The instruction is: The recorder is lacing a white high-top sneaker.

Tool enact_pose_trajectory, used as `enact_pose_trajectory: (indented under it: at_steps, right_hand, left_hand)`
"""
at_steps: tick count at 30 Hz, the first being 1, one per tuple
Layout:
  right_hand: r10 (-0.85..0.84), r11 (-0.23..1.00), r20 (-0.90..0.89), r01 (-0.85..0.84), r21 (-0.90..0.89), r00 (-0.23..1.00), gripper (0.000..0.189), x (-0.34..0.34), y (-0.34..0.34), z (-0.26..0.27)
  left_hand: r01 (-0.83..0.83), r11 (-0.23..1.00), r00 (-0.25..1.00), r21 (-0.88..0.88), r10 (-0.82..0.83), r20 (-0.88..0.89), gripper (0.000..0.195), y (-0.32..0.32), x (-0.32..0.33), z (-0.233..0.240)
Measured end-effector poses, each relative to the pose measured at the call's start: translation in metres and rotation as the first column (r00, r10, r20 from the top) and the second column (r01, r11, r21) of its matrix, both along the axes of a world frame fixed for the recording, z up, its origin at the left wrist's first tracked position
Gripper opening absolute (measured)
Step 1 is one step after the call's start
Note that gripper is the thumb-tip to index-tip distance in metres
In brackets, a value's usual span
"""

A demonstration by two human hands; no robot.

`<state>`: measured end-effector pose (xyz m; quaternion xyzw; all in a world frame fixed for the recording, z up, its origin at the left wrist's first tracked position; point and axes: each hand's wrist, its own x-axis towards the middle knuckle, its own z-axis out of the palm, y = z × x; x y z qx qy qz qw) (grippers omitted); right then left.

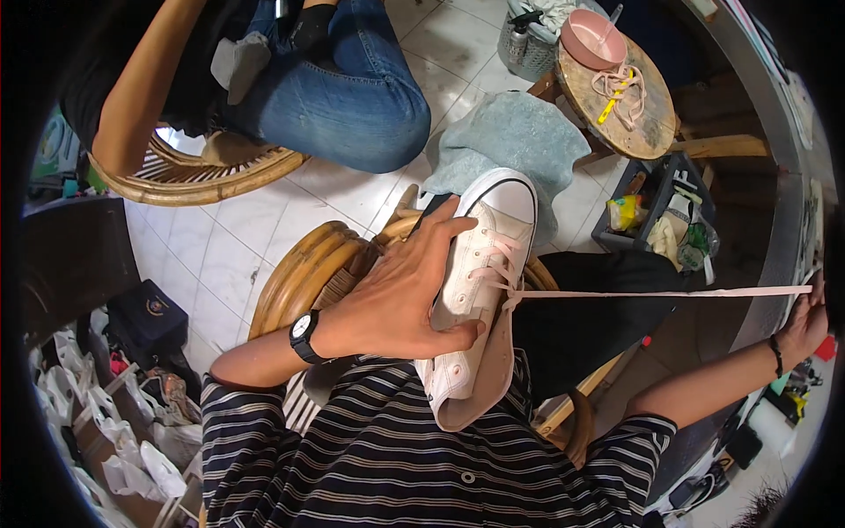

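Note:
A pale high-top canvas sneaker with a white rubber toe cap lies along my lap, toe pointing away from me. My left hand grips it from the left side, thumb across the ankle part and fingers near the toe. The pink shoelace is threaded through the lower eyelets; several upper eyelets show no lace. From the shoe's tongue area one lace end runs taut to the far right, where my right hand holds it near the rim of the view. A grey-blue cloth lies beyond the toe.
Another person in jeans sits on a rattan chair at upper left. A round wooden stool bears a pink bowl, another pink lace and a yellow tool. A grey crate of supplies stands right. Plastic bags lie left.

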<state>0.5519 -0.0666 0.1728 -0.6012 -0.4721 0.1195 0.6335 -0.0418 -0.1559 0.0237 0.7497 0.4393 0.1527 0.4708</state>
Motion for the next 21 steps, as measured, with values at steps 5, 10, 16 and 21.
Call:
enact_pose_trajectory:
  at_steps: [5, 10, 16, 21]
  right_hand:
    - [0.069, 0.984, 0.367, -0.003, -0.177, 0.928, 0.034, -0.116, 0.005, -0.007]
    - [0.836, 0.519, 0.497, -0.627, -0.581, 0.232, 0.017, -0.294, 0.001, -0.049]
    - [0.9, 0.138, 0.398, -0.75, -0.647, -0.177, 0.026, -0.379, 0.001, -0.089]
    - [0.871, 0.002, 0.341, -0.689, -0.725, -0.355, 0.027, -0.388, 0.005, -0.097]
  left_hand:
    - [0.01, 0.999, 0.999, -0.037, -0.009, 0.043, 0.109, 0.001, 0.001, -0.001]
    - [0.028, 0.998, 0.997, -0.051, -0.024, 0.073, 0.115, 0.0, -0.001, -0.001]
    - [0.017, 0.998, 0.993, -0.065, -0.009, 0.116, 0.118, 0.0, -0.006, -0.006]
    - [0.002, 0.999, 0.985, -0.042, 0.006, 0.175, 0.119, -0.001, -0.009, -0.013]
